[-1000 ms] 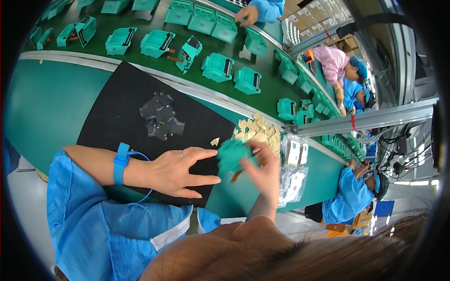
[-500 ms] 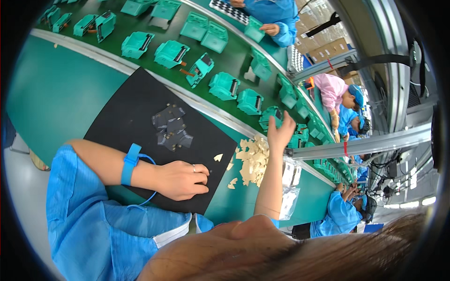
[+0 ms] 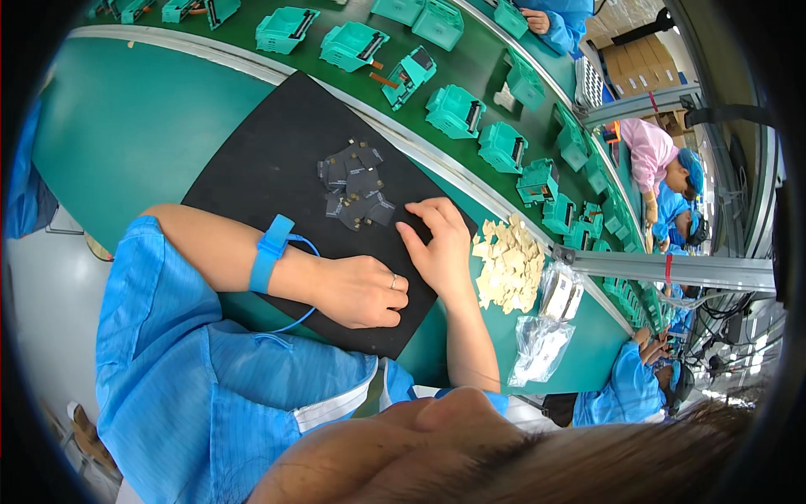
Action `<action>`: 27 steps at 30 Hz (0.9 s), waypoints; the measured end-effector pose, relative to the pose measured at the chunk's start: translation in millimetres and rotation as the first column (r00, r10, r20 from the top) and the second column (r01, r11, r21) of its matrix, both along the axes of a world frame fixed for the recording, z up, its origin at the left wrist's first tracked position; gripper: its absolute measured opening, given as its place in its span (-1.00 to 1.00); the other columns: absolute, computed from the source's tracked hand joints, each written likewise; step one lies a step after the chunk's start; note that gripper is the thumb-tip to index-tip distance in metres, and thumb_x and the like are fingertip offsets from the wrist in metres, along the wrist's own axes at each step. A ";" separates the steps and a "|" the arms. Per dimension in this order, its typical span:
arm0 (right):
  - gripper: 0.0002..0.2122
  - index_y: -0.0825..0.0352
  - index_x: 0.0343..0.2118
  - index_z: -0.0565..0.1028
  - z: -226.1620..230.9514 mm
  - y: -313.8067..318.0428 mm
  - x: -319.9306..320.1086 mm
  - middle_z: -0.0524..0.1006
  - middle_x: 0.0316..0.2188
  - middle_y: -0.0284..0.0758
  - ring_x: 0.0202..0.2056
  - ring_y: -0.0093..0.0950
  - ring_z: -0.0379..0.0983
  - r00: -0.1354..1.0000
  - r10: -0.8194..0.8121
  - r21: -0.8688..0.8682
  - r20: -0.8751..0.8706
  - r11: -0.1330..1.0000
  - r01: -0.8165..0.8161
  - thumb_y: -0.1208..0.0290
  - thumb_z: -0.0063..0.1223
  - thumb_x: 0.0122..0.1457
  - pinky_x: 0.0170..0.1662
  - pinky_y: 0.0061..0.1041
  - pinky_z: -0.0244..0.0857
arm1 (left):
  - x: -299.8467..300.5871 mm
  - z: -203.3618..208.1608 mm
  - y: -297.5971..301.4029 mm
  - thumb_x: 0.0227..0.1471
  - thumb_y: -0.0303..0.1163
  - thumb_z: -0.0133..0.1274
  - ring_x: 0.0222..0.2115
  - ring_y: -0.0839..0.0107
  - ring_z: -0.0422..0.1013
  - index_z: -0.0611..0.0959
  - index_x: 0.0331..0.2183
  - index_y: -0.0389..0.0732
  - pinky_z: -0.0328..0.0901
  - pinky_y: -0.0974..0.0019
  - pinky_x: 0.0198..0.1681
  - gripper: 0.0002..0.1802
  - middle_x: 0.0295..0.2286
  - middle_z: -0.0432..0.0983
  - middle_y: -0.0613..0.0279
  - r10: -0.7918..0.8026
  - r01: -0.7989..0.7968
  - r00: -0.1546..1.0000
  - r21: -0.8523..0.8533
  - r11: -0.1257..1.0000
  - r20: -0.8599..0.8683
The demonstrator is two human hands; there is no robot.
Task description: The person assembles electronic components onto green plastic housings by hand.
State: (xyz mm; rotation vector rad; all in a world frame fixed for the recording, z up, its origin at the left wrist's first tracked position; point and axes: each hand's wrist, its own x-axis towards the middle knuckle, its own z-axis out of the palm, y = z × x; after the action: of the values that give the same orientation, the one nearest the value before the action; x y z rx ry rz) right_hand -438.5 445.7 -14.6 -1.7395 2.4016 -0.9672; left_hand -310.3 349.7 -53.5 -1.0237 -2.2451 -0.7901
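Observation:
My left hand [image 3: 363, 291], with a blue strap round the wrist, rests on the black mat [image 3: 239, 172]. Its fingers are curled down and closed; whatever they hold, if anything, is hidden beneath them. My right hand [image 3: 441, 252] hovers by the mat's right edge, thumb and fingers apart, with nothing visible in it. Just left of its fingertips lies a loose cluster of thin dark flat pieces [image 3: 363, 181] with small gold-coloured parts. Beside the right forearm, off the mat, is a heap of cream-coloured flat scraps [image 3: 509, 265].
Beyond a metal rail [image 3: 197, 60] runs a green belt carrying several teal plastic housings [image 3: 453, 112]. A clear plastic bag [image 3: 541, 344] and wrapped white packs [image 3: 561, 291] lie right of the scraps. A metal beam [image 3: 672, 267] crosses at right. Co-workers [image 3: 653, 155] sit across and farther along.
My right hand has come back from the housings on the belt to the mat, beside the dark pieces. The view has shifted; my left hand stays curled on the mat.

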 end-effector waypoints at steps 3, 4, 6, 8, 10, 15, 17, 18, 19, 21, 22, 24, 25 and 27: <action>-0.79 0.37 -0.44 0.47 4.4 -17.4 7.9 0.39 -0.43 -0.29 -0.35 -0.29 0.36 1.000 0.012 0.071 0.019 0.997 -0.013 0.48 0.24 -0.18 -0.29 -0.38 0.28 | 0.4 -0.5 1.2 -0.33 -0.39 0.06 -0.51 0.34 0.34 0.45 -0.71 -0.18 0.33 0.33 -0.59 -0.87 -0.63 0.31 0.24 -0.005 0.005 1.000 -0.013 1.000 -0.007; -0.80 0.37 -0.47 0.46 5.7 -20.4 9.4 0.39 -0.44 -0.29 -0.35 -0.30 0.36 0.999 -0.011 0.134 0.034 0.991 0.006 0.48 0.24 -0.19 -0.30 -0.38 0.27 | 0.1 -0.4 1.3 -0.33 -0.39 0.06 -0.51 0.34 0.34 0.45 -0.71 -0.18 0.32 0.33 -0.59 -0.87 -0.64 0.30 0.24 -0.008 0.008 1.000 -0.009 1.000 -0.006; -0.82 0.36 -0.53 0.41 6.2 -20.8 9.1 0.37 -0.48 -0.30 -0.39 -0.29 0.35 0.995 -0.030 0.160 0.099 0.987 0.014 0.52 0.23 -0.19 -0.35 -0.37 0.25 | 1.5 1.9 1.4 -0.34 -0.40 0.06 -0.51 0.35 0.34 0.44 -0.72 -0.17 0.32 0.33 -0.60 -0.87 -0.65 0.29 0.24 -0.011 0.010 1.000 -0.004 1.000 -0.009; -0.82 0.38 -0.56 0.39 3.3 -12.4 6.8 0.38 -0.56 -0.30 -0.52 -0.40 0.36 0.996 -0.007 0.013 0.086 1.000 0.006 0.61 0.21 -0.19 -0.44 -0.51 0.26 | 2.6 4.9 1.6 -0.25 -0.42 0.06 -0.50 0.31 0.36 0.49 -0.68 -0.20 0.32 0.32 -0.57 -0.88 -0.60 0.36 0.21 -0.003 -0.003 0.996 0.061 0.998 0.092; -0.83 0.37 -0.56 0.38 8.7 -0.4 11.6 0.39 -0.58 -0.28 -0.56 -0.40 0.35 0.996 -0.030 -0.200 -0.079 0.980 0.014 0.70 0.15 -0.21 -0.49 -0.51 0.24 | 2.5 8.7 2.0 -0.21 -0.42 0.07 -0.49 0.27 0.38 0.52 -0.63 -0.21 0.32 0.34 -0.55 -0.90 -0.56 0.40 0.20 -0.016 -0.061 0.968 0.299 0.952 0.249; -0.80 0.33 -0.55 0.40 21.1 35.2 28.9 0.41 -0.54 -0.30 -0.57 -0.36 0.36 0.901 -0.186 -0.294 -0.392 0.953 0.069 0.70 0.14 -0.28 -0.55 -0.49 0.24 | -3.5 22.2 -4.8 0.03 -0.45 0.04 -0.38 0.55 0.40 0.57 -0.29 -0.33 0.31 0.49 -0.39 -0.81 -0.32 0.43 0.23 -0.244 -0.389 0.799 0.782 0.487 0.550; -0.80 0.32 -0.53 0.40 18.9 40.8 36.0 0.41 -0.54 -0.30 -0.57 -0.37 0.37 0.883 -0.196 -0.282 -0.427 0.956 0.076 0.68 0.15 -0.28 -0.56 -0.49 0.25 | -7.9 14.9 -0.2 0.03 -0.46 0.03 -0.38 0.57 0.39 0.56 -0.29 -0.37 0.31 0.50 -0.38 -0.81 -0.32 0.42 0.24 -0.299 -0.375 0.788 0.804 0.462 0.539; -0.79 0.32 -0.52 0.41 17.7 42.2 38.6 0.41 -0.53 -0.30 -0.57 -0.37 0.38 0.867 -0.195 -0.270 -0.459 0.960 0.073 0.66 0.16 -0.28 -0.58 -0.48 0.25 | -9.7 12.9 0.6 0.04 -0.46 0.03 -0.39 0.58 0.39 0.56 -0.31 -0.38 0.31 0.50 -0.38 -0.81 -0.33 0.42 0.24 -0.322 -0.354 0.785 0.810 0.467 0.529; -0.79 0.32 -0.52 0.41 17.2 43.0 40.0 0.41 -0.53 -0.30 -0.57 -0.37 0.38 0.864 -0.204 -0.273 -0.459 0.958 0.081 0.66 0.16 -0.28 -0.58 -0.48 0.25 | -11.7 11.1 0.8 0.04 -0.46 0.03 -0.39 0.58 0.39 0.56 -0.31 -0.38 0.31 0.50 -0.38 -0.81 -0.33 0.42 0.24 -0.327 -0.349 0.783 0.809 0.473 0.529; -0.78 0.33 -0.45 0.44 16.2 40.0 42.6 0.42 -0.51 -0.30 -0.55 -0.39 0.40 0.907 -0.171 -0.281 -0.384 0.958 0.062 0.63 0.17 -0.24 -0.55 -0.50 0.27 | -13.5 8.8 -2.4 0.04 -0.48 0.02 -0.41 0.59 0.38 0.56 -0.34 -0.37 0.30 0.50 -0.38 -0.85 -0.38 0.44 0.25 -0.477 -0.331 0.737 0.871 0.363 0.479; -0.77 0.33 -0.42 0.46 16.3 38.6 43.2 0.43 -0.50 -0.31 -0.54 -0.40 0.41 0.926 -0.151 -0.285 -0.346 0.957 0.050 0.62 0.18 -0.22 -0.54 -0.51 0.29 | -14.8 7.3 -3.6 0.04 -0.48 0.02 -0.41 0.59 0.38 0.56 -0.34 -0.37 0.30 0.50 -0.38 -0.85 -0.38 0.44 0.25 -0.473 -0.333 0.738 0.869 0.366 0.481; -0.77 0.35 -0.39 0.48 22.6 41.8 42.7 0.43 -0.49 -0.31 -0.52 -0.41 0.42 0.956 -0.131 -0.295 -0.264 0.954 0.049 0.60 0.19 -0.20 -0.53 -0.52 0.30 | -17.7 9.4 -3.9 0.05 -0.49 0.00 -0.43 0.59 0.39 0.56 -0.37 -0.36 0.29 0.50 -0.40 -0.88 -0.46 0.45 0.27 -0.345 -0.371 0.780 0.829 0.419 0.523; -0.78 0.36 -0.39 0.49 23.6 42.5 41.5 0.43 -0.49 -0.30 -0.53 -0.41 0.42 0.941 -0.168 -0.293 -0.294 0.953 0.078 0.60 0.19 -0.19 -0.53 -0.51 0.30 | -18.3 9.8 -4.6 0.02 -0.52 0.01 -0.48 0.57 0.39 0.57 -0.40 -0.33 0.28 0.49 -0.46 -0.91 -0.52 0.45 0.28 -0.275 -0.391 0.791 0.797 0.460 0.547; -0.79 0.37 -0.38 0.51 20.6 44.8 37.8 0.43 -0.49 -0.32 -0.53 -0.41 0.40 0.914 -0.220 -0.292 -0.339 0.949 0.120 0.62 0.19 -0.16 -0.53 -0.52 0.29 | -17.2 20.7 -9.1 -0.01 -0.52 0.02 -0.51 0.53 0.41 0.58 -0.42 -0.33 0.27 0.47 -0.49 -0.92 -0.53 0.45 0.25 -0.174 -0.406 0.789 0.712 0.572 0.590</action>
State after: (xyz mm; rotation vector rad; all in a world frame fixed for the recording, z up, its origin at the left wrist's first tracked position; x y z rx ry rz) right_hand -400.7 490.5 6.0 -1.9808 2.8120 -1.1167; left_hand -327.5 340.7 -32.8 -0.1112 -1.9172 -2.0794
